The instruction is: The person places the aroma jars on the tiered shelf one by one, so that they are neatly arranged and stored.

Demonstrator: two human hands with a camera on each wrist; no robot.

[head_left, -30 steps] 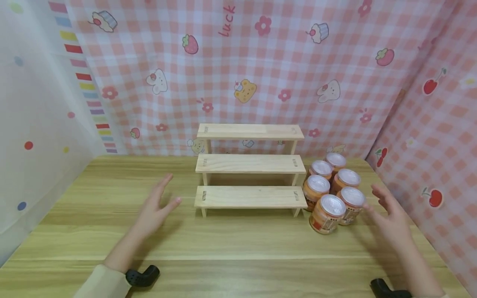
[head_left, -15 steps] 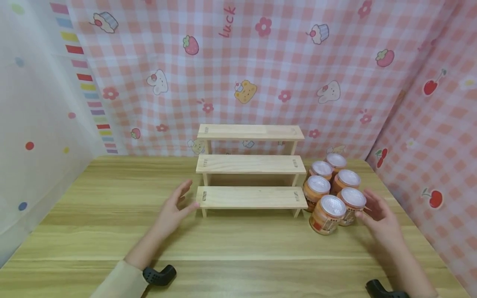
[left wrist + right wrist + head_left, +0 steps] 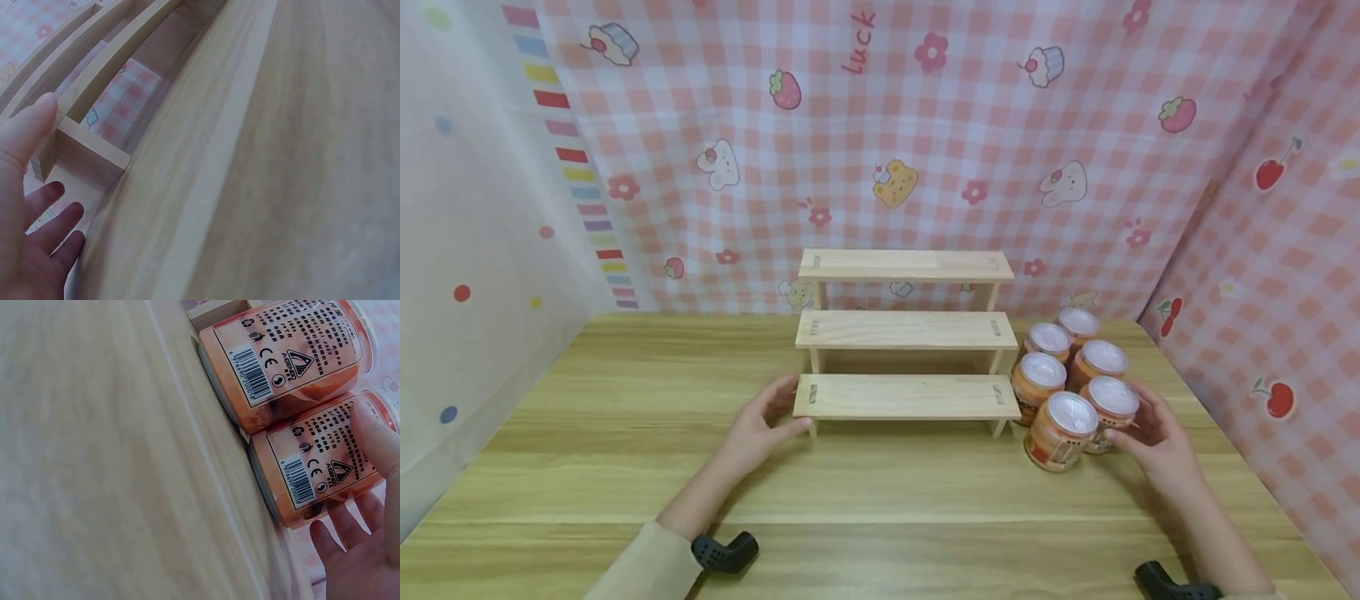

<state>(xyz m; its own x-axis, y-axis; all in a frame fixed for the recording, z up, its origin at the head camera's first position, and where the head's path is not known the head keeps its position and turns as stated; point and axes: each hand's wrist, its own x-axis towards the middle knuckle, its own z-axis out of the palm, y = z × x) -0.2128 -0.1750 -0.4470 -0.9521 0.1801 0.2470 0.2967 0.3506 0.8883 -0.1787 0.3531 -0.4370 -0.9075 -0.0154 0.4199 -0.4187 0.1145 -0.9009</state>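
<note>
A three-tier wooden step shelf point(image 3: 906, 396) stands mid-table with bare tiers. My left hand point(image 3: 758, 429) is at the left end of its lowest tier, thumb against the front corner. In the left wrist view the fingers point(image 3: 59, 228) are loosely extended beside the shelf's side panel point(image 3: 90, 150). On the right, my right hand point(image 3: 1161, 450) holds the side of an orange jar point(image 3: 1108, 417) with a clear lid. Its thumb point(image 3: 372, 434) lies across the printed label in the right wrist view, with the other fingers partly hidden behind the jar.
Several matching jars cluster by the shelf's right end, the nearest one point(image 3: 1060, 437) beside the held jar. Patterned cloth point(image 3: 925, 125) hangs behind the wooden table point(image 3: 880, 517), with cloth walls at both sides. Black devices point(image 3: 724, 552) sit at the wrists.
My left hand has moved right to the shelf's end. The right hand has moved left from beside the jars and taken hold of one. The shelf and jars stay in place.
</note>
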